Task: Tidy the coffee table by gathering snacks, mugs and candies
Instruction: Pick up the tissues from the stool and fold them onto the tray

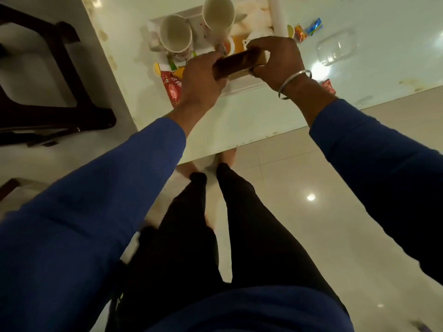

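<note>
Both hands grip a brown box-shaped snack pack [237,64] just above a white tray [242,88] on the pale coffee table [251,116]. My left hand [201,80] holds its left end, my right hand [275,58] its right end. Two white mugs [175,33] [218,13] stand in the tray's far part. A red snack packet [173,88] lies at the tray's left, partly under my left hand. Wrapped candies [308,28] lie on the table to the right of the tray, and a red candy [328,86] sits near the table's front edge.
A clear glass [335,49] lies on its side on the table at right. A white cylinder [278,13] stands behind my right hand. A dark wooden chair [60,75] stands to the left of the table. My legs are close to the table's near corner on the tiled floor.
</note>
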